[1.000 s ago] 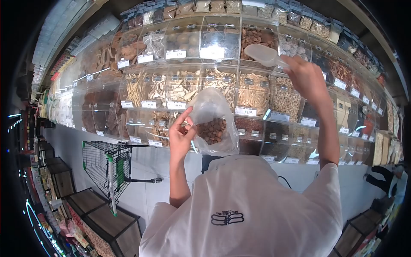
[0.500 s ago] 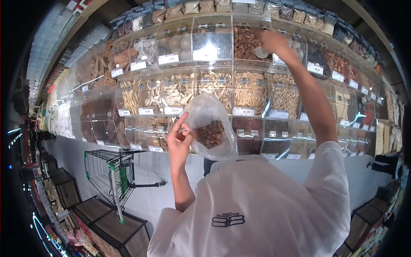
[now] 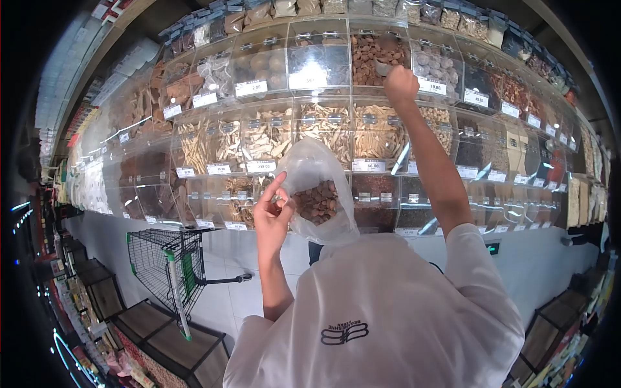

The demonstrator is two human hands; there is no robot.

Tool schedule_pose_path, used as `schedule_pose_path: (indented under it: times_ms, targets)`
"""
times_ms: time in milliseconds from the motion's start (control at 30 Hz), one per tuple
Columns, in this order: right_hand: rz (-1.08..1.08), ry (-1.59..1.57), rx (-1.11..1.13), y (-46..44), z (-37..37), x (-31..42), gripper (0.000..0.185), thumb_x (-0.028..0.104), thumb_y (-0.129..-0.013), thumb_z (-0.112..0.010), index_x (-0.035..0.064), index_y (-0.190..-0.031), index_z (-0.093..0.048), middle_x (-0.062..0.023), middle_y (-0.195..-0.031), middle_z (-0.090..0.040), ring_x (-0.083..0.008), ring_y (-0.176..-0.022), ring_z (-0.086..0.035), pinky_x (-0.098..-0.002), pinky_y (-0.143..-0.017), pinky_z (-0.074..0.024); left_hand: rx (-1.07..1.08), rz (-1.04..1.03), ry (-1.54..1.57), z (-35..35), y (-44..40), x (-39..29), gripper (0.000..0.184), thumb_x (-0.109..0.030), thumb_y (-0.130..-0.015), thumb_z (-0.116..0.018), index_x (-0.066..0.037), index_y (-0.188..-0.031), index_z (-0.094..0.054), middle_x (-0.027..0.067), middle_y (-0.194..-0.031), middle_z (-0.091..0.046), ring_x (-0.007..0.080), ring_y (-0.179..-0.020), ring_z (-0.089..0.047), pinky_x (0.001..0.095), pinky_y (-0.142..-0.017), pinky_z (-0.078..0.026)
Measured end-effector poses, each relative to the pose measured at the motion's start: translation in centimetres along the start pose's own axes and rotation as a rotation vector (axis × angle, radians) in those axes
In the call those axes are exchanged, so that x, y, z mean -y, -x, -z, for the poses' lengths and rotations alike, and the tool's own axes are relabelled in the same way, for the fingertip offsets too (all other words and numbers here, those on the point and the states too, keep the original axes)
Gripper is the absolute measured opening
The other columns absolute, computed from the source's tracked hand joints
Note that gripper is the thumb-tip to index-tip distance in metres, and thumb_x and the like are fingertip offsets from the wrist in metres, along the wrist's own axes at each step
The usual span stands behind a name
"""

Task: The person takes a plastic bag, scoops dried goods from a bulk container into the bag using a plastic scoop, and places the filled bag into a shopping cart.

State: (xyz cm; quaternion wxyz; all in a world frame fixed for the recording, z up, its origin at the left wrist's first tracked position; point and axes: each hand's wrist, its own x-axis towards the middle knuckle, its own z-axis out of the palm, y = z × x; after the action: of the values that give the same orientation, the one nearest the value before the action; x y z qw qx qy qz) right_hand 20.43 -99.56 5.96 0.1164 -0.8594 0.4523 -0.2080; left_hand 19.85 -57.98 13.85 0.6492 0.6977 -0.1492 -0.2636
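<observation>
A clear plastic bag (image 3: 346,216) hangs open in front of my chest, with brown, chunky dried pieces (image 3: 315,202) at its bottom. My left hand (image 3: 273,212) pinches the bag's left rim, index finger pointing up. Higher up, my right hand (image 3: 402,87) is closed in a fist at the front edge of a clear bin (image 3: 351,58). It grips a small scoop (image 3: 383,68), whose pale bowl shows just left of the knuckles; the handle is hidden in the fist. Brown pieces like those in the bag fill this bin.
Tiers of clear bins with price labels (image 3: 368,165) hold dried goods, including pale sliced roots (image 3: 323,123). Packed bags (image 3: 310,8) line the top shelf. A black and green shopping cart (image 3: 165,268) stands at the lower left, beside low display stands (image 3: 174,330).
My right hand has drawn down toward me, bringing the scoop to the bin's front edge, and the arm has swung left. My left hand and the bag have hardly moved.
</observation>
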Motion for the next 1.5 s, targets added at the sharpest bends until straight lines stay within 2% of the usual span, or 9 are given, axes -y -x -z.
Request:
schedule_pose_path:
  times_ms: [67,167,333,533,633,933,1233,1333,1500]
  targets:
    - [0.042,0.006,-0.019,-0.4,0.6,0.0,0.014,0.013,-0.078,-0.063,0.0013,-0.079,-0.071,-0.0228,-0.082,-0.069,-0.0407,-0.080,-0.069,-0.0463,-0.071,-0.0569,-0.009,-0.002,0.016,0.2,0.4,0.3,0.057,0.016,-0.081,-0.053,0.002,-0.136,-0.053,-0.0049,-0.088,-0.049,0.0014,-0.063,-0.050,0.0179,-0.053,-0.041]
    - [0.091,0.019,-0.037,-0.3,-1.4,-2.4,0.025,0.025,-0.087,-0.065,0.0010,-0.081,-0.069,-0.0242,-0.077,-0.068,-0.0428,-0.076,-0.068,-0.0490,-0.070,-0.0548,0.020,-0.010,0.050,-0.2,0.0,0.9,0.057,0.015,-0.080,-0.054,0.002,-0.136,-0.053,-0.0046,-0.088,-0.049,0.0021,-0.064,-0.050,0.0183,-0.053,-0.040]
    - [0.159,-0.066,-0.071,3.0,-0.1,-2.5,0.026,0.018,-0.089,-0.063,0.0046,-0.111,-0.062,-0.0238,-0.085,-0.067,-0.0414,-0.083,-0.065,-0.0497,-0.073,-0.0525,0.013,0.005,0.048,-0.4,0.1,0.5,0.056,0.014,-0.081,-0.054,0.002,-0.136,-0.054,-0.0047,-0.087,-0.049,0.0020,-0.064,-0.049,0.0182,-0.053,-0.039]
    - [0.202,-0.234,-0.196,3.2,0.9,-2.3,0.034,0.018,-0.087,-0.065,0.0049,-0.118,-0.062,-0.0238,-0.096,-0.066,-0.0422,-0.086,-0.064,-0.0485,-0.077,-0.0513,-0.031,-0.001,0.042,0.3,0.7,0.6,0.057,0.014,-0.080,-0.054,0.003,-0.135,-0.053,-0.0041,-0.087,-0.049,0.0025,-0.064,-0.049,0.0191,-0.053,-0.039]
    - [0.327,-0.251,-0.223,3.5,0.6,-3.9,0.031,0.019,-0.088,-0.066,0.0063,-0.117,-0.062,-0.0238,-0.096,-0.065,-0.0420,-0.085,-0.064,-0.0489,-0.074,-0.0513,-0.034,0.004,0.050,0.2,0.8,0.4,0.057,0.014,-0.080,-0.053,0.003,-0.136,-0.053,-0.0043,-0.087,-0.049,0.0023,-0.063,-0.049,0.0190,-0.053,-0.039]
    - [0.343,-0.409,-0.246,6.4,3.0,-6.4,0.033,0.017,-0.091,-0.065,0.0023,-0.120,-0.062,-0.0203,-0.096,-0.065,-0.0395,-0.089,-0.063,-0.0455,-0.076,-0.0497,-0.014,0.004,0.032,-0.3,0.6,0.0,0.057,0.014,-0.079,-0.054,0.003,-0.135,-0.053,-0.0041,-0.088,-0.050,0.0024,-0.063,-0.049,0.0187,-0.053,-0.040]
    - [0.475,-0.515,-0.103,10.0,10.6,-5.6,0.033,0.016,-0.087,-0.071,0.0021,-0.117,-0.066,-0.0161,-0.086,-0.065,-0.0297,-0.073,-0.063,-0.0367,-0.066,-0.0482,-0.011,-0.030,0.013,0.2,0.6,0.5,0.056,0.013,-0.082,-0.053,0.000,-0.136,-0.054,-0.0050,-0.088,-0.050,0.0003,-0.061,-0.050,0.0171,-0.052,-0.040]
    - [0.487,-0.521,0.082,11.7,13.8,-4.9,0.035,0.012,-0.085,-0.072,0.0012,-0.118,-0.066,-0.0150,-0.092,-0.066,-0.0258,-0.080,-0.065,-0.0332,-0.074,-0.0503,-0.016,-0.030,0.013,0.1,0.6,0.5,0.056,0.013,-0.082,-0.053,-0.001,-0.136,-0.054,-0.0051,-0.088,-0.050,0.0001,-0.060,-0.050,0.0167,-0.053,-0.039]
    - [0.649,-0.579,0.398,13.9,19.3,-2.1,0.037,0.010,-0.082,-0.074,0.0017,-0.117,-0.067,-0.0127,-0.091,-0.067,-0.0244,-0.079,-0.065,-0.0315,-0.072,-0.0502,-0.016,-0.024,0.040,0.3,0.3,0.8,0.058,0.014,-0.081,-0.053,-0.002,-0.137,-0.054,-0.0051,-0.090,-0.050,-0.0004,-0.060,-0.049,0.0167,-0.052,-0.039]
